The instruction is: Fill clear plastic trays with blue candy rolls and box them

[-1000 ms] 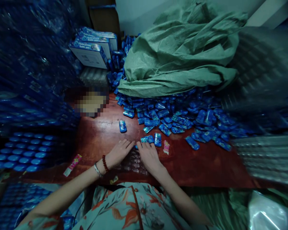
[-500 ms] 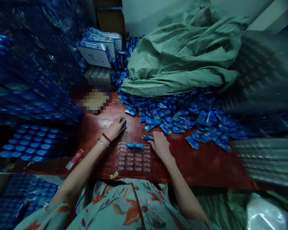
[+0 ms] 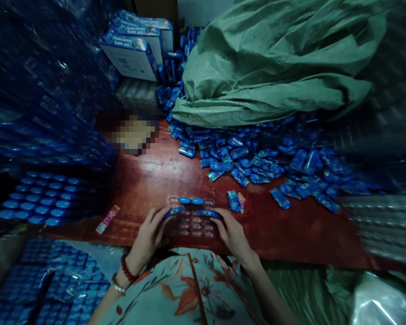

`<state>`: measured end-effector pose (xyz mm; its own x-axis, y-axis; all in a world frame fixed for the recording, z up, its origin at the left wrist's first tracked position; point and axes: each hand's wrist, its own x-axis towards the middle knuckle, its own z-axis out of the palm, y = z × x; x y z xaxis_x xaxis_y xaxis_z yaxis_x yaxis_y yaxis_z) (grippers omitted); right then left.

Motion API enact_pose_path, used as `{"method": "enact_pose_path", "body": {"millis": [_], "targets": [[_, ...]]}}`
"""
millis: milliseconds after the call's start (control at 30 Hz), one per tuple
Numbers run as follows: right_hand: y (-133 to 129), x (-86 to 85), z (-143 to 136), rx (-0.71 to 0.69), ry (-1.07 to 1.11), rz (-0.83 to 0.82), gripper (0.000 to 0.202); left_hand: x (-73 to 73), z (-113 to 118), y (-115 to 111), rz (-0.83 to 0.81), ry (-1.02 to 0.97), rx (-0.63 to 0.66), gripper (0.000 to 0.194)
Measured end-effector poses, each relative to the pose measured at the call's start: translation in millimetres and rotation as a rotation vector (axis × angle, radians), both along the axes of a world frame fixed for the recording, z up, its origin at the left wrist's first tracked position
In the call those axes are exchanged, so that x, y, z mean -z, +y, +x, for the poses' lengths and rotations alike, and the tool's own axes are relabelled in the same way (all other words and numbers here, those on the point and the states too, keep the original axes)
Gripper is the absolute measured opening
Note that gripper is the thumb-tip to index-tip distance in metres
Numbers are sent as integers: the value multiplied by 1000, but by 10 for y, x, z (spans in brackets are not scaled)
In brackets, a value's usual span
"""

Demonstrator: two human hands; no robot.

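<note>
A clear plastic tray with rows of cavities [image 3: 196,227] lies on the table in front of me. Two blue bottles [image 3: 191,200] stand in its far row, rounded blue ends up. My left hand [image 3: 152,228] pinches a small blue labelled bottle [image 3: 173,211] over the tray's left part. Opposite it, my right hand [image 3: 232,229] grips a second such bottle [image 3: 209,213] above the right part. Both bottles are held tilted, just nearer than the standing pair. One loose blue bottle [image 3: 234,201] lies right of the tray, beside a small pink-and-yellow piece [image 3: 242,201].
A heap of blue bottles [image 3: 237,155] spreads under a green sack [image 3: 274,85]. Filled trays [image 3: 40,201] are at left, stacked clear trays [image 3: 382,225] at right. Printed boxes [image 3: 130,56] stand behind. A pink wrapper [image 3: 108,219] lies on the red-brown table [image 3: 142,180].
Both hands have drawn back toward me and inward over the tray, each bringing a blue bottle. A loose bottle and a pink-and-yellow piece now show right of the tray. My view has tilted down.
</note>
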<state>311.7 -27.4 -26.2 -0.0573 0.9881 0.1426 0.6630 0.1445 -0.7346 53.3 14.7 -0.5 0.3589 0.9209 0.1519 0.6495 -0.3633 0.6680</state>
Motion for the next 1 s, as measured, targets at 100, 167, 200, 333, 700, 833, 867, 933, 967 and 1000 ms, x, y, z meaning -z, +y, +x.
{"method": "enact_pose_path", "body": {"millis": [100,167,200,333,700,833,867,933,967,1000], "targets": [[93,64,-46,-47,-34,61,29,175,145,31,31,-32,61,35],[154,100,-43,-104,-40,99,30,284,159,106,90,-11,104,32],[183,118,-36,-128,-44,120,30,328,146,147,121,9,126,31],[302,159,-5,-219,-129,179,32,391,68,267,213,98,207,32],[559,-432,-433,-399,-694,-96,27,241,345,371,188,329,409,36],[623,-387,-502,-354,-751,-106,33,292,360,407,256,312,386,40],[603,-344,-506,-319,-749,-85,34,306,345,408,284,299,357,39],[516,-249,-492,-212,-701,-21,36,316,306,412,316,256,264,36],[455,-205,-468,-141,-654,12,36,304,288,421,316,212,199,34],[391,-168,-429,-52,-601,40,36,278,275,441,304,152,127,32]]}}
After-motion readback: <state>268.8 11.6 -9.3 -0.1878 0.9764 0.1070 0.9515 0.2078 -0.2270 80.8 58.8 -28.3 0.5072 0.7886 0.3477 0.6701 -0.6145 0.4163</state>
